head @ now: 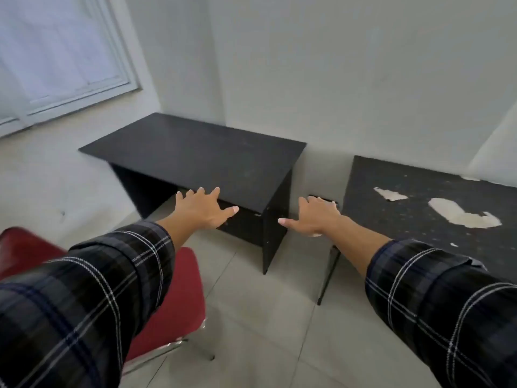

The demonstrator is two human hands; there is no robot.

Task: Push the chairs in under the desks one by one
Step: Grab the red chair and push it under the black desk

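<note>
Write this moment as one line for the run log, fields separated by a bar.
left hand open, empty | right hand open, empty | red chair not under desk | second desk at right

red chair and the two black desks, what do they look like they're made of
Red chair: the seat looks like padded vinyl or similar, with a slight sheen, on shiny, probably chromed metal legs.
Left desk: likely laminated board, flat matte black panels with square edges.
Right desk: the same kind of board, probably; its black surface layer has peeled off in patches, showing a pale core.
</note>
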